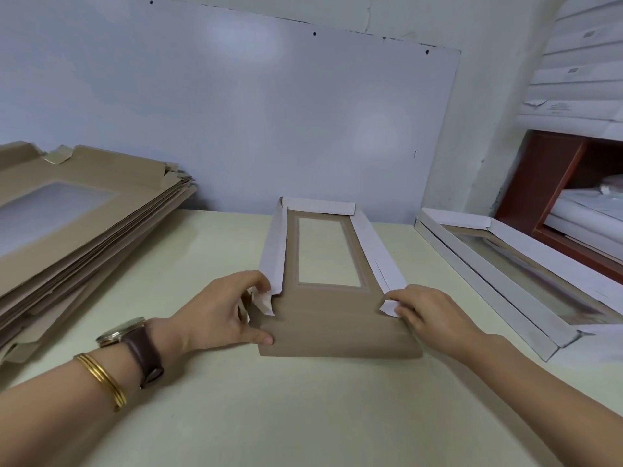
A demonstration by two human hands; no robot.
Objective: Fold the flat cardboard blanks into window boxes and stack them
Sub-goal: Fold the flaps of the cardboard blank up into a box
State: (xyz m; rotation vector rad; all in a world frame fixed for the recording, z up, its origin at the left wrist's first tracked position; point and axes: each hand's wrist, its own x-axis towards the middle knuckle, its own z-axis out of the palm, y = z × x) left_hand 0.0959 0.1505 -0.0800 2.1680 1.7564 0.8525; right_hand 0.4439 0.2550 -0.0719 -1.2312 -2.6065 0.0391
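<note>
1. Wall board [269,112]: pale blue-white sheet fixed flat to the far wall, running behind the whole work area.
2. Table [286,416]: cream top that carries all the cardboard and both forearms.
3. Stack of flat blanks [101,230]: brown card, far left, piled loosely and fanned at the edges. The top sheet shows a clear rectangular window.
4. Shelf unit [546,183]: red-brown frame at the far right, with white wrapped goods inside and white packs stacked above it.
5. Finished window box [488,298]: white walls standing, window face down on the table. It lies at the right, angled from far left to near right, well apart from the central piece.
6. Half-folded box [337,332]: centre of the table, brown face up, with its window [327,251] in the far half. The two long side walls and the far end wall are folded up and show their white side. The near end flap lies flat towards the onlooker.
7. Left hand [219,311]: at the near left corner of the half-folded box. The fingers curl round the left corner tab [264,303] and the thumb tip presses on the edge of the near flap.
8. Right hand [428,315]: at the near right corner, fingers bent and closed on the right corner tab [387,308], a small white piece at the end of the right side wall.
9. Wristwatch [135,342]: brown strap and metal case, on the left wrist.
10. Bangles [101,379]: thin, gold-coloured, on the left forearm, just nearer than the wristwatch.
</note>
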